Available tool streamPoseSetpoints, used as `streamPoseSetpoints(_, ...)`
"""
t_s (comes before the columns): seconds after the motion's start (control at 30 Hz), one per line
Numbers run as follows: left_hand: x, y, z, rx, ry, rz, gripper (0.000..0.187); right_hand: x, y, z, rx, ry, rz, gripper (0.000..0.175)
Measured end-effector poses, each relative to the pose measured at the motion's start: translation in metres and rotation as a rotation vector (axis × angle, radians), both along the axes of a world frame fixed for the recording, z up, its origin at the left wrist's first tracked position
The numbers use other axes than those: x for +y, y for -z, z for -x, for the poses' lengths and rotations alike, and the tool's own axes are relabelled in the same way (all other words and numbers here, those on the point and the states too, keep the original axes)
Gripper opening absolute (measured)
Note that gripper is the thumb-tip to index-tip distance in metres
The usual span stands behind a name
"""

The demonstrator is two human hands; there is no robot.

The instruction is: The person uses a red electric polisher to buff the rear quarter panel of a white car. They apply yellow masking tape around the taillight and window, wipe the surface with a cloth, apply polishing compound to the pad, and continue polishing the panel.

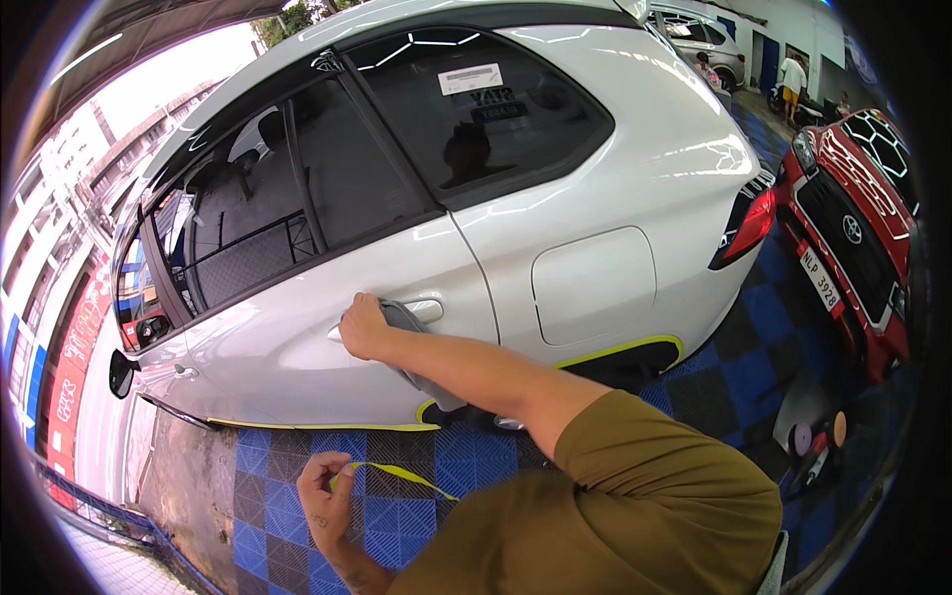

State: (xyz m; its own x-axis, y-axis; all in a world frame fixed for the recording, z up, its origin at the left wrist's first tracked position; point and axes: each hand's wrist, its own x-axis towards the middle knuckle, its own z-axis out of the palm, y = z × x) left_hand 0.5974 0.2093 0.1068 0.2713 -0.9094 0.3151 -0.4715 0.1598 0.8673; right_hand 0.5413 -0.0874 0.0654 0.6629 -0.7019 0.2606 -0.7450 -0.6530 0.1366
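Observation:
My right hand (364, 327) grips a grey cloth (405, 318) against the rear door handle (426, 310) of a white car (476, 256). The cloth hangs down under my forearm and covers part of the handle. Lower down, my left hand (327, 491) pinches a strip of yellow-green tape (401, 472) between thumb and fingers, its loose end trailing to the right. More such tape (628, 346) lines the rear wheel arch and the lower door edge. To the right of the handle is the closed fuel flap (593, 285).
Blue and black floor tiles (401, 520) lie beneath me. A red car (848, 230) stands at the right, with what look like polishing pads (801, 439) on the floor nearby. A metal railing (149, 520) runs at lower left. Several people, one in a white shirt (793, 78), are in the background.

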Motion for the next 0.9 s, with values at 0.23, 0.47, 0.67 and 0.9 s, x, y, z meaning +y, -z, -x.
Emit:
streamPoseSetpoints(0.23,-0.027,-0.016,0.034,0.139,0.35,-0.061,0.009,0.106,-0.03,0.095,-0.915,-0.667,-0.98,0.059)
streamPoseSetpoints(0.47,-0.099,-0.047,0.052,-0.028,0.5,0.05,0.017,0.117,-0.029,0.252,-0.855,-0.487,-1.525,0.042)
streamPoseSetpoints(0.67,-0.148,-0.085,0.081,-0.357,0.494,0.098,0.032,0.095,-0.038,0.371,-0.798,-0.151,-1.36,0.035)
streamPoseSetpoints(0.9,-0.235,-0.081,0.129,-0.445,0.334,0.126,0.032,0.056,-0.073,0.45,-0.877,-0.041,-0.506,0.02)
